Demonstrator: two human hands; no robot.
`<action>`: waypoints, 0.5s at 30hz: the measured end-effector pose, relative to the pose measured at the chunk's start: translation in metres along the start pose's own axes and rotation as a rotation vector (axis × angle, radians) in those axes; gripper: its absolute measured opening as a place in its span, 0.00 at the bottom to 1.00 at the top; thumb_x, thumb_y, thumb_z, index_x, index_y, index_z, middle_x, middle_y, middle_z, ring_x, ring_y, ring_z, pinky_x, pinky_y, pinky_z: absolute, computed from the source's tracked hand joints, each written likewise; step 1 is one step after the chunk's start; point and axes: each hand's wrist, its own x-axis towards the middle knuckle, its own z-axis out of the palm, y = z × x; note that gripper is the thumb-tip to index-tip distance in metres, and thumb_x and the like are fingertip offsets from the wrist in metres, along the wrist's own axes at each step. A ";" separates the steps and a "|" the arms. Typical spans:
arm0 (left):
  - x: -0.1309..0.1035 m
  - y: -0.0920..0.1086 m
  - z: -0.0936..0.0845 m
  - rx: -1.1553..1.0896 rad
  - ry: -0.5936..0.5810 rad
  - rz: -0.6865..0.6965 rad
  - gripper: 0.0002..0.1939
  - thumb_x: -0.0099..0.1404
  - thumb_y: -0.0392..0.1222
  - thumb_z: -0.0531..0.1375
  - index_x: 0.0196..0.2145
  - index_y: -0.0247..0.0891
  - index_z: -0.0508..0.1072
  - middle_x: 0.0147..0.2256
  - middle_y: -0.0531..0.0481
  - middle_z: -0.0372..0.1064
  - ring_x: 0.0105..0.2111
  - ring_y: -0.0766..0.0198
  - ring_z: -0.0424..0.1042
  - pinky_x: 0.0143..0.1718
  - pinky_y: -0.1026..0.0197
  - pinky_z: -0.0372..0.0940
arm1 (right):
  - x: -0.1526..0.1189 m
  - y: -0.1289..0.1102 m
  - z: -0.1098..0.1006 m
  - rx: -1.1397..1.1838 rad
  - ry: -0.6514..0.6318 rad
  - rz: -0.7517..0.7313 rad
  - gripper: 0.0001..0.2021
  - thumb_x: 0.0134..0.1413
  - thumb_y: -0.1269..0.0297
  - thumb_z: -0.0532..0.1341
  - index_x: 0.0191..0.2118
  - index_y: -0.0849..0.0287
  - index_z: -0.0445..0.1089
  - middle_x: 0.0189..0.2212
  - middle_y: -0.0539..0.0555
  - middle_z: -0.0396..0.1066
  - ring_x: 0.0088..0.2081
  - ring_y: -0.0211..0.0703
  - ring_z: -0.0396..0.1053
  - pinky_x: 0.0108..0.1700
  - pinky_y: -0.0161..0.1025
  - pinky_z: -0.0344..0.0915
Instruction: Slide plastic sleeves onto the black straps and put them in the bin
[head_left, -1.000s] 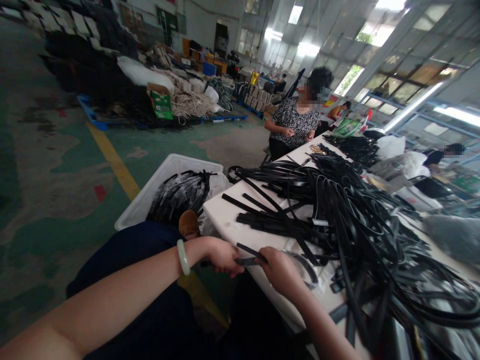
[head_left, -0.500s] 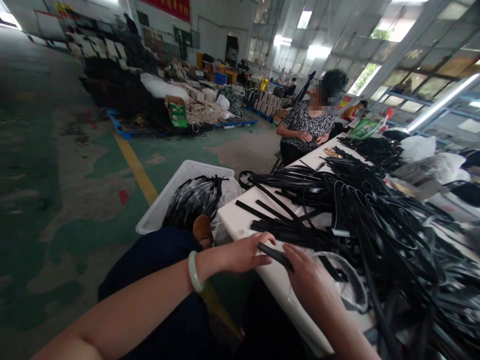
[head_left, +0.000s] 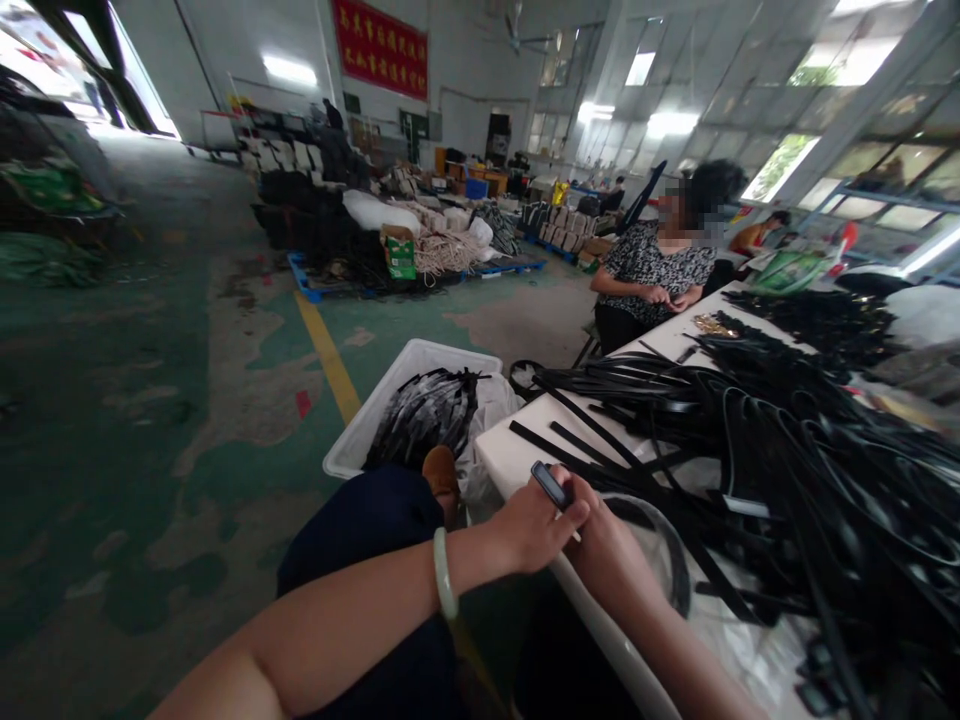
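Observation:
Over the near corner of the white table (head_left: 501, 452), both hands meet around a short black strap (head_left: 551, 486). The strap's visible end looks bent into a small narrow loop, pointing up and left. My left hand (head_left: 534, 522), its wrist in a pale green bangle, grips it with the thumb laid across. My right hand (head_left: 600, 545) is closed against the left one, its fingers on the strap's lower part; the fingers partly hide it. Long black straps (head_left: 675, 385) lie heaped and looped on the table beside my right hand.
A white plastic bin (head_left: 349, 440) holding short black strips stands on the floor left of the table. A co-worker (head_left: 652, 265) sits at the far side, near small gold-coloured pieces (head_left: 712, 324). Pallets with piled goods (head_left: 420, 240) stand farther back.
My hands have come together, and the strap that lay stretched between them is now bent into a loop. My view has turned left, so the scene sits farther right.

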 end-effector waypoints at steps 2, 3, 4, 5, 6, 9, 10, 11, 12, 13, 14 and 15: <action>0.000 -0.001 0.002 0.062 0.048 -0.097 0.19 0.72 0.56 0.42 0.42 0.40 0.62 0.38 0.46 0.63 0.39 0.57 0.67 0.44 0.55 0.63 | 0.003 -0.004 0.002 -0.118 -0.036 0.030 0.12 0.59 0.70 0.55 0.49 0.63 0.64 0.41 0.61 0.74 0.41 0.50 0.75 0.38 0.38 0.66; 0.001 -0.001 0.002 0.093 0.066 -0.128 0.19 0.72 0.56 0.42 0.41 0.40 0.63 0.38 0.46 0.63 0.37 0.57 0.67 0.42 0.55 0.63 | 0.004 -0.006 0.002 -0.149 -0.046 0.039 0.08 0.60 0.70 0.55 0.44 0.62 0.66 0.39 0.60 0.74 0.39 0.49 0.75 0.35 0.37 0.65; 0.001 -0.002 0.001 0.122 0.074 -0.144 0.18 0.72 0.55 0.42 0.41 0.40 0.63 0.38 0.46 0.62 0.36 0.58 0.67 0.41 0.56 0.63 | 0.004 -0.006 0.001 -0.172 -0.054 0.041 0.06 0.62 0.69 0.54 0.42 0.62 0.67 0.37 0.60 0.74 0.36 0.49 0.75 0.33 0.37 0.63; 0.002 -0.003 -0.002 0.149 0.073 -0.141 0.17 0.72 0.54 0.42 0.40 0.40 0.63 0.38 0.46 0.62 0.36 0.58 0.67 0.41 0.56 0.62 | 0.004 -0.006 -0.001 -0.199 -0.056 0.035 0.06 0.63 0.67 0.54 0.40 0.61 0.67 0.35 0.60 0.74 0.34 0.49 0.75 0.30 0.37 0.62; 0.002 -0.004 -0.005 0.174 0.065 -0.121 0.16 0.73 0.52 0.42 0.40 0.40 0.63 0.38 0.46 0.62 0.35 0.59 0.67 0.40 0.57 0.62 | 0.003 -0.004 -0.003 -0.246 -0.059 0.020 0.07 0.64 0.64 0.54 0.39 0.60 0.67 0.34 0.59 0.74 0.32 0.49 0.75 0.28 0.37 0.60; 0.002 -0.006 -0.022 0.232 0.036 0.002 0.14 0.73 0.46 0.42 0.39 0.38 0.64 0.36 0.45 0.65 0.37 0.58 0.67 0.44 0.57 0.61 | -0.007 0.010 -0.013 -0.443 -0.029 -0.028 0.12 0.64 0.54 0.55 0.37 0.57 0.67 0.31 0.55 0.73 0.27 0.50 0.75 0.23 0.37 0.56; 0.001 -0.006 -0.030 0.243 0.029 0.032 0.15 0.73 0.45 0.42 0.38 0.38 0.64 0.36 0.45 0.66 0.38 0.58 0.66 0.45 0.57 0.61 | -0.012 0.017 -0.017 -0.493 -0.011 -0.039 0.13 0.64 0.53 0.54 0.36 0.57 0.67 0.30 0.55 0.73 0.26 0.51 0.74 0.22 0.38 0.56; 0.000 -0.005 -0.038 0.242 0.023 0.046 0.16 0.73 0.44 0.42 0.37 0.37 0.65 0.36 0.45 0.66 0.38 0.58 0.66 0.45 0.58 0.61 | -0.017 0.024 -0.021 -0.511 0.004 -0.049 0.13 0.64 0.52 0.54 0.36 0.56 0.67 0.30 0.55 0.73 0.26 0.51 0.74 0.22 0.38 0.57; -0.001 -0.004 -0.046 0.227 0.003 0.052 0.17 0.73 0.45 0.41 0.37 0.37 0.66 0.35 0.45 0.67 0.38 0.58 0.67 0.45 0.58 0.61 | -0.021 0.032 -0.024 -0.499 0.022 -0.061 0.13 0.64 0.54 0.54 0.36 0.56 0.68 0.30 0.55 0.74 0.25 0.51 0.74 0.22 0.39 0.58; -0.003 -0.003 -0.055 0.199 -0.041 0.056 0.18 0.73 0.46 0.42 0.37 0.37 0.67 0.36 0.46 0.68 0.38 0.59 0.67 0.45 0.59 0.61 | -0.024 0.039 -0.028 -0.453 0.047 -0.073 0.12 0.64 0.56 0.53 0.37 0.56 0.68 0.31 0.55 0.74 0.26 0.51 0.74 0.23 0.40 0.60; -0.006 -0.001 -0.066 0.160 -0.106 0.048 0.18 0.73 0.48 0.44 0.37 0.38 0.69 0.37 0.46 0.70 0.38 0.59 0.68 0.45 0.60 0.61 | -0.025 0.045 -0.031 -0.372 0.085 -0.084 0.11 0.64 0.58 0.52 0.39 0.55 0.69 0.32 0.55 0.75 0.28 0.51 0.75 0.26 0.41 0.64; -0.009 0.001 -0.077 0.128 -0.182 0.037 0.17 0.71 0.50 0.48 0.36 0.38 0.71 0.37 0.47 0.71 0.39 0.59 0.69 0.45 0.61 0.61 | -0.024 0.050 -0.036 -0.262 0.151 -0.077 0.12 0.63 0.59 0.52 0.42 0.55 0.70 0.35 0.56 0.76 0.32 0.51 0.76 0.30 0.42 0.67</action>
